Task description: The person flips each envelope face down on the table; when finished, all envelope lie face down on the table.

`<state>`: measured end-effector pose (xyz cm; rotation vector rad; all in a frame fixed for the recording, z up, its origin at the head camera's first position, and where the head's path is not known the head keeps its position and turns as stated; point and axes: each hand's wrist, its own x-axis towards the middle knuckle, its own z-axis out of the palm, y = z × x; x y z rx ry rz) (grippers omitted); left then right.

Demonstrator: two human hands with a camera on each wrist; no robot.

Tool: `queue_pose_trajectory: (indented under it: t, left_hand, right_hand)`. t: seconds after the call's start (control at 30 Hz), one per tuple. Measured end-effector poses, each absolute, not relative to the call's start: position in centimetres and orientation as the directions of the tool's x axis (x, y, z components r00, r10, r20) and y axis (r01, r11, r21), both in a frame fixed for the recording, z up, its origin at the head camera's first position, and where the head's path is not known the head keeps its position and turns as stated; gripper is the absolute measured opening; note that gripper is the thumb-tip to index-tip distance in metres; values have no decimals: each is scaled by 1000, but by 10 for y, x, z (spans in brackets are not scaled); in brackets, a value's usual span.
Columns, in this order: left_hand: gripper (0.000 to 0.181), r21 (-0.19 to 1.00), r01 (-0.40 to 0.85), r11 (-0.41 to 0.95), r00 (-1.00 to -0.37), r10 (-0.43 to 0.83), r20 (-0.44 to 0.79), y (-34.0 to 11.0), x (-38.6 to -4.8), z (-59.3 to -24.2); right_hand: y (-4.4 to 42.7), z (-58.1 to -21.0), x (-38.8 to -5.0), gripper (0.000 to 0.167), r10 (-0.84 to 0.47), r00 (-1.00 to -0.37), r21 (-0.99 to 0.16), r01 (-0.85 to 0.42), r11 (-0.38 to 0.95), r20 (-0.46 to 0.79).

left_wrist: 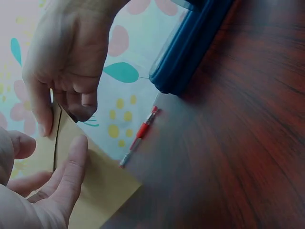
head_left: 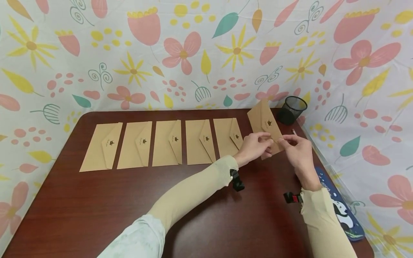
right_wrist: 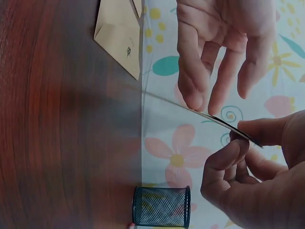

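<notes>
A brown kraft envelope with a small black crown print is held up, tilted, near the table's back right. My right hand pinches its right edge between thumb and fingers; the right wrist view shows this grip with the envelope nearly edge-on. Fairly straight fingers of my left hand touch the envelope's flap side, and its thumb stands apart in the right wrist view. Across the flap runs a dark line beside the left fingers. Several matching envelopes lie in a row to the left.
A black mesh pen cup stands at the back right corner. Near it lies a pen with red parts. By the right edge rests a blue panda pencil case. Flower-patterned cloth hangs behind the dark wooden table.
</notes>
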<state>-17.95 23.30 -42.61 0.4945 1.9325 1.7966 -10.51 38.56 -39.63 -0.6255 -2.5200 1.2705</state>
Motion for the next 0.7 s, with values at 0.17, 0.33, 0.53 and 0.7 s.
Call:
queue_pose_trajectory:
  t: [0.17, 0.33, 0.53, 0.7]
  left_hand:
    - [36, 995, -92, 41, -834, 543, -99, 232, -181, -422]
    - [33, 992, -126, -17, -842, 530, -98, 231, -183, -423]
    - [28, 991, -134, -16, -872, 477, -111, 230, -183, -422]
    - [25, 991, -65, 113, -919, 380, -103, 229, -183, -422]
  right_hand:
    - [381, -396, -103, 43, 440, -897, -795, 235, 560, 45]
    - [378, -398, -103, 43, 376, -925, -783, 194, 591, 55]
    - [372, -402, -104, 36, 300, -948, -755, 120, 645, 106]
    - [368, -407, -105, 32, 268, -951, -722, 78, 688, 153]
